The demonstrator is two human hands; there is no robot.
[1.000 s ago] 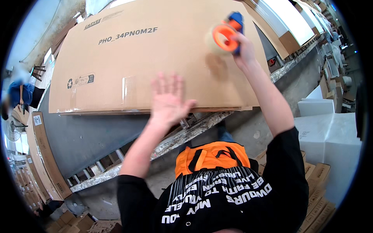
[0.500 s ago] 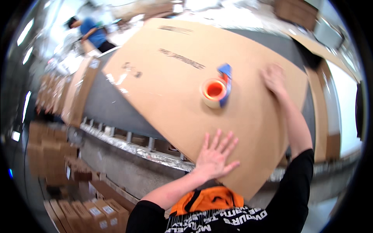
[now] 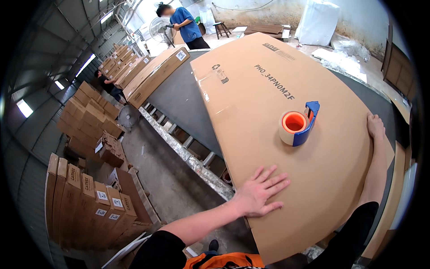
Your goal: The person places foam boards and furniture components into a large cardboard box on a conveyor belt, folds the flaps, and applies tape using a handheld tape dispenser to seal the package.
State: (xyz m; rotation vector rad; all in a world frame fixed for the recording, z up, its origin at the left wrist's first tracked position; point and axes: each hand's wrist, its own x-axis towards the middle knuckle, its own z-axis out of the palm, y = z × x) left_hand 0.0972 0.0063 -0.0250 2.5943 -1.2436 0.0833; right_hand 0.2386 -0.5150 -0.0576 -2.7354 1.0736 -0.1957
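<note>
A large flat cardboard box (image 3: 242,89) lies at an angle across a dark conveyor belt. My left hand (image 3: 262,193) rests palm down on its near part, fingers spread. At the box's right edge, my right hand (image 3: 376,127) has its fingers bent over the rim; the fingertips are partly hidden. Between my hands, on top of the box, stands a tape dispenser (image 3: 304,125) with a blue frame, an orange hub and a roll of tape. Neither hand touches it.
More long boxes (image 3: 156,74) sit farther along the belt (image 3: 179,98). Upright cartons (image 3: 89,201) and stacked boxes (image 3: 87,114) line the left side. A person in blue (image 3: 186,27) stands beyond the belt near a fan (image 3: 160,30); another person (image 3: 109,85) is farther left.
The view has swung, so the box and dispenser appear farther right. My right hand has gone from lying on the box top to its right edge. My left hand stays flat on the cardboard.
</note>
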